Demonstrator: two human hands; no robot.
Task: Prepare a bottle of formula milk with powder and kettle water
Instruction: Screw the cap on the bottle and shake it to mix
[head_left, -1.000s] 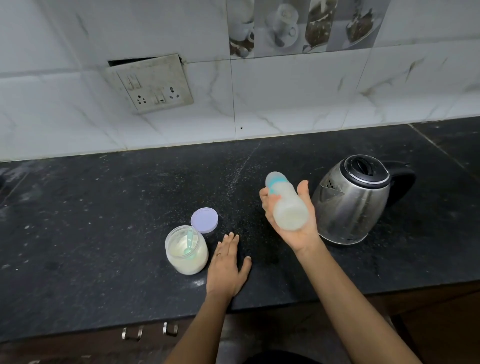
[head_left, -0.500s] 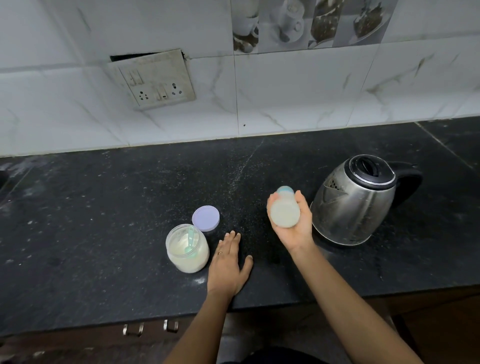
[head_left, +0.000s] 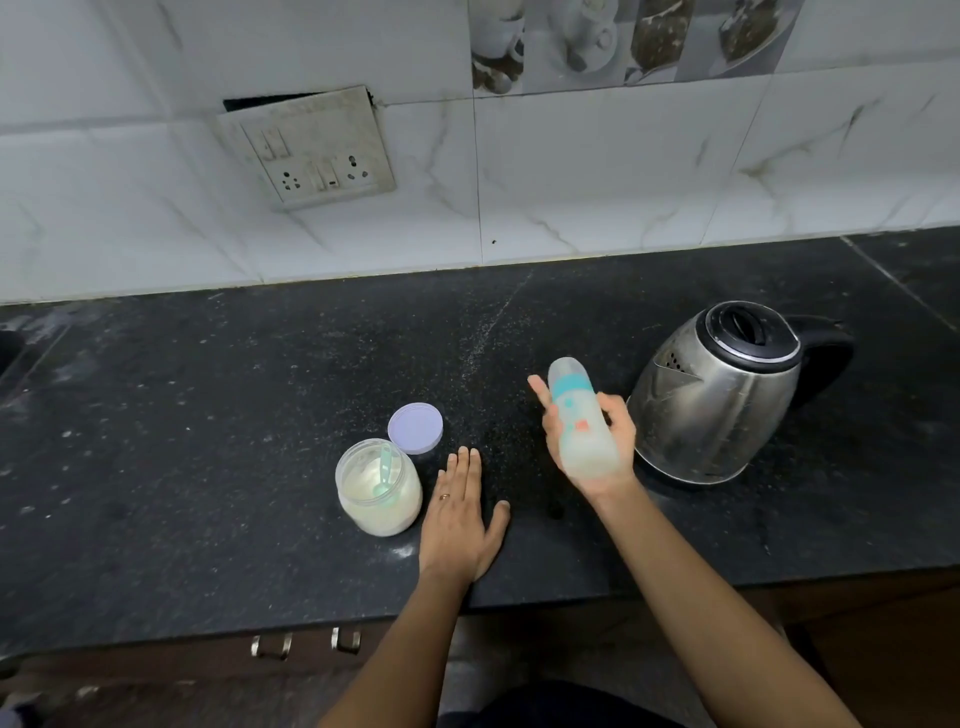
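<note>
Resting flat, fingers spread and empty, the left hand (head_left: 460, 519) lies beside the powder jar (head_left: 378, 488). Left of the kettle (head_left: 719, 395), the right hand (head_left: 592, 441) grips the capped, milky bottle (head_left: 582, 421), tilted, fingers wrapped around it.

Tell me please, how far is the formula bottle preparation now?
Nearly finished, it seems. The bottle is capped and holds whitish milk, so powder and water look added. The right hand holds it tilted, probably for mixing; the left hand rests flat on the counter. Left: the jar is open, its lid beside it.
</note>
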